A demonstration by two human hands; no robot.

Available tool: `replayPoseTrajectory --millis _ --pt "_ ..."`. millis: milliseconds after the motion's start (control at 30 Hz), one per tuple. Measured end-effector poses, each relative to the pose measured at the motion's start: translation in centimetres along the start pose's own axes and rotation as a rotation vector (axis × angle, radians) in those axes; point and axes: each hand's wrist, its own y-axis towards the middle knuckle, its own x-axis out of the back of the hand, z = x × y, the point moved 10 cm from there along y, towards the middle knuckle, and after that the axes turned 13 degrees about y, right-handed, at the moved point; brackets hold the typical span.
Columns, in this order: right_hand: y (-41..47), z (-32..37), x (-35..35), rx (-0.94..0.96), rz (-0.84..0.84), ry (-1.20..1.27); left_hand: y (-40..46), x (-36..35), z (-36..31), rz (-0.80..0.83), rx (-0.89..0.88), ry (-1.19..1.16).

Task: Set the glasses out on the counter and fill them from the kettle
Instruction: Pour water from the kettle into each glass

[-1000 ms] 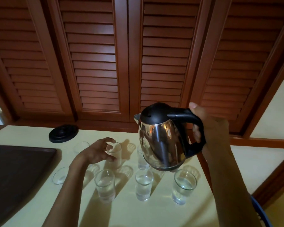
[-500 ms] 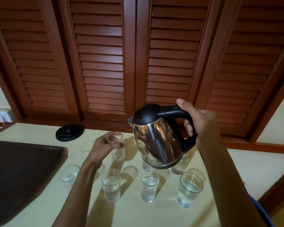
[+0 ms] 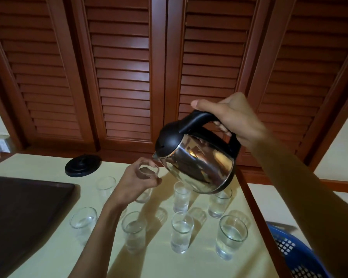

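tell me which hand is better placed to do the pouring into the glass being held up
Right. The right hand already grips the kettle by its handle, tilted with the spout right at the rim of the held glass. The left hand is busy holding that glass.

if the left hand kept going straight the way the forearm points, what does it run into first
Most likely the steel kettle with the black lid: the left hand, gripping a clear drinking glass, points up and right toward the spout, just past the rim. Depth is unclear, so it might pass under.
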Motion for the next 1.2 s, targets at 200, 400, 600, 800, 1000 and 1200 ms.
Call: replayPoseTrajectory --millis 200,400,600,800,1000,1200 --pt "1.6 2.8 -4.1 0.097 0.195 -0.289 0.3 -0.9 -0.6 0.005 0.011 0.142" --pt "1.8 3.4 -6.5 0.134 0.279 -0.479 0.0 -1.4 -0.6 0.054 0.001 0.222" --pt "2.3 4.2 -6.6 0.136 0.292 -0.558 0.0 -1.5 -0.2 0.049 0.021 0.256" --pt "2.8 6.2 -5.8 0.162 0.259 -0.594 0.1 -1.4 0.8 0.066 0.051 0.311" --pt "3.0 7.9 -5.2 0.175 0.245 -0.620 0.2 -1.3 1.7 0.056 0.090 0.310" --pt "3.3 8.5 -4.6 0.163 0.240 -0.630 0.1 -1.2 2.0 0.046 0.097 0.304"
